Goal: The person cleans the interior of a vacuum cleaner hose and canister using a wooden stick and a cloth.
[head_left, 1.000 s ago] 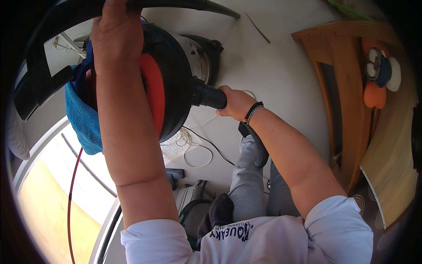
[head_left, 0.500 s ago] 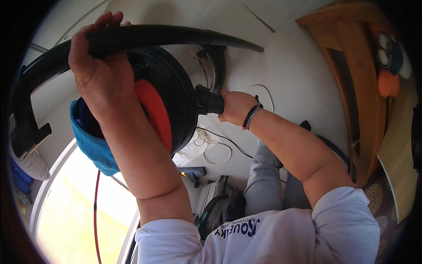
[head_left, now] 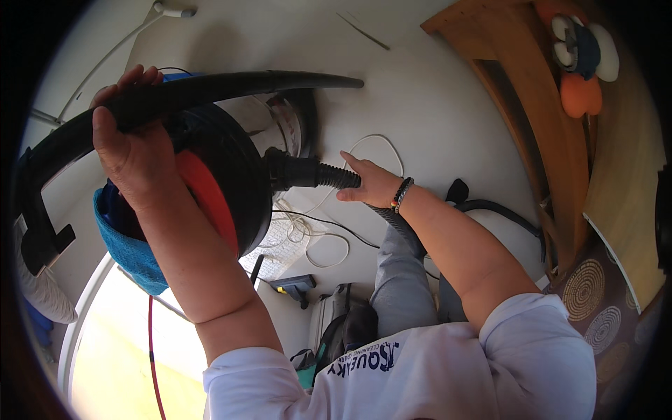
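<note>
A vacuum cleaner (head_left: 241,178) with a round black head and a red top panel stands ahead of me to the left. Across its top lies a black curved vacuum tube (head_left: 224,89), with my left hand (head_left: 140,154) closed round it, thumb on the near side. A ribbed black hose (head_left: 337,176) leaves the connector (head_left: 292,171) on the cleaner's side. My right hand (head_left: 374,183) lies loosely over this hose, open, its thumb and forefinger spread on either side; the other fingers are hidden. A blue cloth (head_left: 129,241) hangs at the cleaner's left side.
White cable (head_left: 336,262) loops over the floor beside a black cord. A floor nozzle (head_left: 295,285) lies nearer me, by a bag (head_left: 343,329). Wooden furniture (head_left: 518,105) with an orange soft toy (head_left: 581,96) stands to the right. A red cord (head_left: 152,350) runs at lower left.
My right hand has moved off the connector and back along the hose, its fingers spreading. Ribbed hose now shows between them. The whole view has shifted; my left hand still holds the tube.
</note>
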{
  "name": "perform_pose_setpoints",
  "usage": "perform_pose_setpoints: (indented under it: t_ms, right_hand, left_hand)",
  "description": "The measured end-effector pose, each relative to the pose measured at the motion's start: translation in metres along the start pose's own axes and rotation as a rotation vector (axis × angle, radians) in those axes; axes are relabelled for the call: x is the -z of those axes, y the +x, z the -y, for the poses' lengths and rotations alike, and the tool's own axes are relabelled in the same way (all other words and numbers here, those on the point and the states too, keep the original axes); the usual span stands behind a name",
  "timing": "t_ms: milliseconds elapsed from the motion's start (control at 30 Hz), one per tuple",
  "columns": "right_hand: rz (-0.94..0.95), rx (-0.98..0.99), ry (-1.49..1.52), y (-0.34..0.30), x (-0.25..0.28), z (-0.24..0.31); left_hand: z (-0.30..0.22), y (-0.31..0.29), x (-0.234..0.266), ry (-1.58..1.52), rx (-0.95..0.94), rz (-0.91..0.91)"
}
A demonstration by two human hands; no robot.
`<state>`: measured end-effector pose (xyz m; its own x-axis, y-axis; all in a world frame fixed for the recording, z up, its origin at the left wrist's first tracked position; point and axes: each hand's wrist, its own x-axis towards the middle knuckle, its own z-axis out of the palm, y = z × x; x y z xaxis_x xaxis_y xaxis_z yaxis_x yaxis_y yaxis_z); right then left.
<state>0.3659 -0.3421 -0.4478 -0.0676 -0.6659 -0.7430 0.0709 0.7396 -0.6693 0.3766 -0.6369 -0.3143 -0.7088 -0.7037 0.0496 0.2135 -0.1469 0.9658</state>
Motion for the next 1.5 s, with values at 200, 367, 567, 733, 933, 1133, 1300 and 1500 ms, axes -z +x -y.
perform_pose_setpoints:
  t_ms: [200, 367, 567, 733, 933, 1133, 1300, 1500]
  right_hand:
    - [-0.299, -0.388, -0.011, -0.156, 0.037, -0.132]
    - [-0.518, -0.647, 0.131, -0.282, 0.046, -0.194]
    - [-0.605, -0.576, 0.426, -0.320, 0.011, -0.246]
    - [-0.978, -0.332, 0.161, -0.353, 0.025, -0.208]
    - [-1.124, 0.000, 0.076, -0.403, 0.042, -0.208]
    - [-1.024, -0.439, 0.518, -0.460, 0.007, -0.330]
    - [-0.876, -0.475, 0.717, -0.514, -0.042, -0.374]
    - [-0.845, -0.527, 0.494, -0.538, -0.058, -0.360]
  left_hand:
    - [-0.003, 0.000, 0.001, 0.159, 0.110, 0.060]
    - [0.007, -0.047, -0.085, 0.136, 0.148, 0.009]
    - [0.014, -0.165, -0.225, -0.012, 0.309, 0.264]
    - [0.033, -0.278, -0.335, 0.146, 0.739, 0.448]
    - [0.063, -0.401, -0.429, 0.159, 0.896, 0.818]
    - [0.191, -0.442, -0.363, 1.097, 0.671, 1.473]
    - [0.257, -0.494, -0.226, 1.761, 0.956, 1.679]
    - [0.235, -0.503, -0.219, 1.680, 0.962, 1.776]
